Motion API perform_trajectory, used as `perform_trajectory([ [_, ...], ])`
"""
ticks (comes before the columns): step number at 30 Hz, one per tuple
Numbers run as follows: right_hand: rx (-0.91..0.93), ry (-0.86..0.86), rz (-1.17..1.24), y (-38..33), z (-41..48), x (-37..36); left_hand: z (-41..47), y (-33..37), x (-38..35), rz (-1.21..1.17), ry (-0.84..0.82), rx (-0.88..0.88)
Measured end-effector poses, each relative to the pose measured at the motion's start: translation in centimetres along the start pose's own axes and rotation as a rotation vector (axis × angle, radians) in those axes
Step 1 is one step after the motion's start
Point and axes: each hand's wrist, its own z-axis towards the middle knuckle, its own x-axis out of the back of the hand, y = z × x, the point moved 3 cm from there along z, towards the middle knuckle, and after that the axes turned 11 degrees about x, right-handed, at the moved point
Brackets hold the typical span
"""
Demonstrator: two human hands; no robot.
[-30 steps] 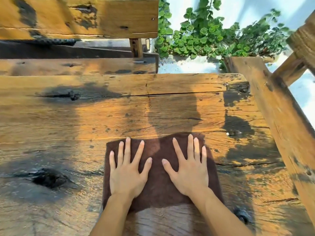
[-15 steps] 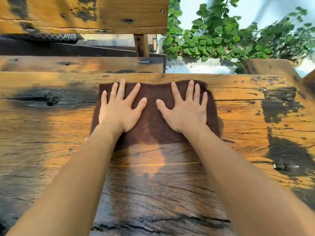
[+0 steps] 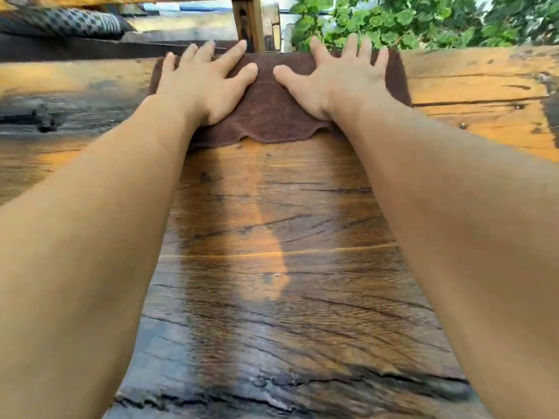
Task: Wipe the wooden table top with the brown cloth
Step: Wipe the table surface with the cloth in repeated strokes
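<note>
The brown cloth (image 3: 272, 113) lies flat at the far edge of the wooden table top (image 3: 272, 237). My left hand (image 3: 205, 83) presses palm-down on its left half, fingers spread, fingertips reaching the table's far edge. On the right half, my right hand (image 3: 338, 80) lies the same way. Neither hand grips the cloth. A darker, damp-looking streak runs along the wood from the cloth back toward me, between my outstretched forearms. The cloth's near edge is wavy.
Beyond the far edge stands a wooden post (image 3: 248, 22) of a bench, with a patterned cushion (image 3: 75, 22) on its dark seat at the left. Green leafy plants (image 3: 393, 19) fill the upper right. The planks are cracked, with dark stains at the left.
Both hands have pushed the cloth away from me, from the near middle of the table to its far edge. My arms are now stretched out and a wet streak trails behind.
</note>
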Motion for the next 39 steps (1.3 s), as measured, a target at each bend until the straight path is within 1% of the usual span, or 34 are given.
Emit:
perform_trajectory([
  [8,0.047,0.031,0.015,-0.9,-5.1,-0.2,-5.2,-1.7,0.2,-0.011,-0.024,-0.022],
  [16,0.078,0.002,0.016,-2.8,-13.7,-1.1,-14.4,-4.0,0.3,-0.059,-0.036,-0.034],
  [26,0.062,0.003,0.04,-5.8,-26.6,-2.8,-27.9,-7.0,0.0,-0.069,-0.077,-0.065],
  [27,0.068,0.009,0.039,-7.0,-29.7,-2.7,-30.9,-8.4,0.5,-0.059,-0.063,-0.064],
  [28,0.068,0.01,0.037,-7.2,-30.8,-3.0,-32.0,-8.4,0.4,-0.059,-0.062,-0.072],
  [31,0.031,-0.028,0.042,-7.2,-33.8,-3.5,-34.5,-8.2,0.0,-0.063,-0.105,-0.074],
  [39,0.017,-0.065,0.059,-10.6,-47.4,-3.6,-47.3,-11.5,1.0,-0.054,-0.172,-0.112],
])
